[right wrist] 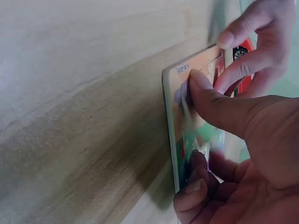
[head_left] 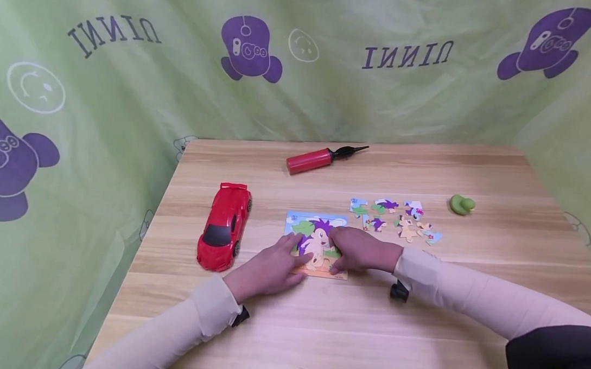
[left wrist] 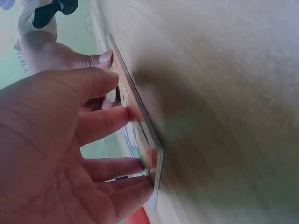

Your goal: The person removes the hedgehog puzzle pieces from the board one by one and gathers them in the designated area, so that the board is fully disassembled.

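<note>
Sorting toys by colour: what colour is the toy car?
Red, with dark windows; the toy car shows best in the head view.

Surface: a light wooden table [head_left: 349, 327], with grain running left to right.
Left side: a red toy car [head_left: 224, 226].
Far middle: a red hand pump [head_left: 321, 158] with black nozzle, lying on its side.
Centre: a puzzle board [head_left: 315, 243], lying flat.
Right of board: loose puzzle pieces [head_left: 397, 218], scattered.
Far right: a small green toy [head_left: 461, 204].
</note>
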### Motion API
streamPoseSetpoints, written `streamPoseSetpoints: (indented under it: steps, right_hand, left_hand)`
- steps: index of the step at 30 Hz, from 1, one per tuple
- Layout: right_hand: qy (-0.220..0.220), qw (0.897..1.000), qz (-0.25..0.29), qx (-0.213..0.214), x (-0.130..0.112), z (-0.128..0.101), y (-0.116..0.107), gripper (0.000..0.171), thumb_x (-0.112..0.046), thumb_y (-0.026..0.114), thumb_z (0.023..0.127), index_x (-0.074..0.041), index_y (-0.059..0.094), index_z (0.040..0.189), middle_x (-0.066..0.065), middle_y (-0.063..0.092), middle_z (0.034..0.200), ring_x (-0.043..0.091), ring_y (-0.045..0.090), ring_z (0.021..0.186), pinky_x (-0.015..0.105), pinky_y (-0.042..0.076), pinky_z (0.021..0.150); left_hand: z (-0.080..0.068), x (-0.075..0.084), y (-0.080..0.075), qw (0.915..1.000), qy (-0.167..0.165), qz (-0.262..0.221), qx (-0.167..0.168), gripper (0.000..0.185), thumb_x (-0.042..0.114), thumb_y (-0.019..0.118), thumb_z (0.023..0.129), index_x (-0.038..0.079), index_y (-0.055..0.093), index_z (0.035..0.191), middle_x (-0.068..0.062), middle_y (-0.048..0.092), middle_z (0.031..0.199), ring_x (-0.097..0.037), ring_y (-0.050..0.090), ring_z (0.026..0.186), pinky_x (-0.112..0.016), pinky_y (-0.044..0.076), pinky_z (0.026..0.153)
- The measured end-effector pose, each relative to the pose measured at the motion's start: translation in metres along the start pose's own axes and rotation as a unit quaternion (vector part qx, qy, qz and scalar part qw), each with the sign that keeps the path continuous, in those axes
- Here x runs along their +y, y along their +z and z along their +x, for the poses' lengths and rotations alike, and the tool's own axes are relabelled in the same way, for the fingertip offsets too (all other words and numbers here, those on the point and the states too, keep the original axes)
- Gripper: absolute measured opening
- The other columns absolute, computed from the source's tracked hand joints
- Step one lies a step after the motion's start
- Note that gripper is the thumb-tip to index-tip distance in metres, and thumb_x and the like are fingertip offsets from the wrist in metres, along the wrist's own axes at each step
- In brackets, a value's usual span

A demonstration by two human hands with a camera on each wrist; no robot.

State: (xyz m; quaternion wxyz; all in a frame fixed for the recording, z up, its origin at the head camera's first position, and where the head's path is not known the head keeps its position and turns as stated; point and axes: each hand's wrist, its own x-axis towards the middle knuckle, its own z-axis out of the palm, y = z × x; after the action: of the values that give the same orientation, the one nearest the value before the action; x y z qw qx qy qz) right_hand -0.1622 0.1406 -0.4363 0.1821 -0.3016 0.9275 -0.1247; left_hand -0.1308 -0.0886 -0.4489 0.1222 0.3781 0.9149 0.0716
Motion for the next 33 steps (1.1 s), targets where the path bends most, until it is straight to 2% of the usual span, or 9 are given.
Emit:
streamPoseSetpoints:
  steps: [3,7,9,11,14,17,22,29,33]
  right_hand:
    - [0.006,1.000,0.019,-0.009,0.001,0.001,-0.002,0.032,-0.038,0.077,0.071,-0.017,0.055,0.080,-0.003,0.046,0.065,0.013,0.043,0.059,0.027,0.035,0.053]
    - [-0.035,0.997,0.063,0.020,0.012,-0.008,-0.008,0.015,-0.033,0.065,0.084,-0.022,0.057,0.077,-0.008,0.047,0.061,0.008,0.044,0.056,0.025,0.038,0.052]
    - [-0.053,0.994,0.089,0.040,0.021,-0.017,-0.016,0.010,-0.028,0.059,0.089,-0.022,0.061,0.081,-0.010,0.053,0.068,0.006,0.049,0.063,0.024,0.043,0.059]
    - [-0.053,0.992,0.105,0.053,0.033,-0.027,-0.028,0.008,-0.024,0.057,0.090,-0.020,0.064,0.089,-0.011,0.058,0.078,0.005,0.052,0.071,0.025,0.047,0.066]
    - [-0.028,0.991,0.112,0.065,0.055,-0.042,-0.046,0.012,-0.015,0.061,0.087,-0.017,0.065,0.098,-0.008,0.060,0.085,0.008,0.054,0.076,0.026,0.048,0.068]
    - [0.012,0.992,0.116,0.057,0.079,-0.053,-0.056,0.012,-0.011,0.069,0.080,-0.014,0.063,0.091,-0.007,0.056,0.072,0.009,0.050,0.064,0.024,0.045,0.058]
    - [0.051,0.992,0.118,0.002,0.106,-0.057,-0.053,0.017,-0.015,0.075,0.074,-0.016,0.058,0.075,-0.006,0.052,0.060,0.008,0.047,0.057,0.022,0.040,0.052]
    - [0.056,0.994,0.098,-0.010,0.117,-0.048,-0.048,0.020,-0.018,0.078,0.071,-0.015,0.058,0.073,-0.004,0.053,0.064,0.011,0.047,0.060,0.024,0.040,0.054]
    - [0.048,0.997,0.058,-0.025,0.118,-0.043,-0.048,0.020,-0.021,0.078,0.070,-0.017,0.059,0.072,-0.004,0.052,0.066,0.011,0.046,0.062,0.025,0.038,0.056]
  left_hand:
    - [0.001,0.002,-0.002,1.0000,0.002,0.005,-0.008,0.052,0.046,0.053,0.088,0.024,0.047,0.135,-0.018,0.028,0.147,-0.036,0.026,0.134,-0.043,0.035,0.101]
    - [0.002,0.005,-0.004,0.9997,0.014,0.017,-0.006,0.053,0.047,0.052,0.088,0.022,0.048,0.134,-0.019,0.032,0.144,-0.037,0.029,0.132,-0.042,0.034,0.102]
    - [0.002,0.005,-0.005,0.9996,0.019,0.019,-0.004,0.052,0.047,0.051,0.088,0.022,0.048,0.134,-0.020,0.032,0.144,-0.037,0.029,0.132,-0.042,0.034,0.102]
    - [0.002,0.004,-0.006,0.9996,0.021,0.020,-0.003,0.053,0.047,0.051,0.088,0.022,0.048,0.134,-0.020,0.032,0.144,-0.037,0.029,0.132,-0.042,0.034,0.102]
    - [0.001,0.002,-0.007,0.9996,0.020,0.021,-0.005,0.053,0.047,0.051,0.088,0.022,0.048,0.134,-0.020,0.032,0.144,-0.038,0.029,0.132,-0.041,0.035,0.102]
    - [-0.001,0.001,-0.008,0.9996,0.016,0.022,-0.011,0.054,0.048,0.051,0.087,0.022,0.048,0.134,-0.020,0.032,0.144,-0.037,0.028,0.133,-0.041,0.034,0.102]
    - [-0.002,0.001,-0.009,0.9995,0.009,0.022,-0.021,0.053,0.046,0.051,0.088,0.022,0.047,0.135,-0.021,0.029,0.145,-0.037,0.026,0.134,-0.040,0.033,0.103]
    - [0.001,0.001,-0.010,0.9995,-0.004,0.021,-0.023,0.051,0.045,0.052,0.088,0.026,0.046,0.135,-0.017,0.029,0.147,-0.034,0.026,0.134,-0.040,0.034,0.102]
    - [0.000,0.001,-0.007,0.9997,-0.002,0.015,-0.021,0.051,0.046,0.051,0.088,0.025,0.047,0.134,-0.018,0.028,0.146,-0.035,0.026,0.134,-0.041,0.036,0.101]
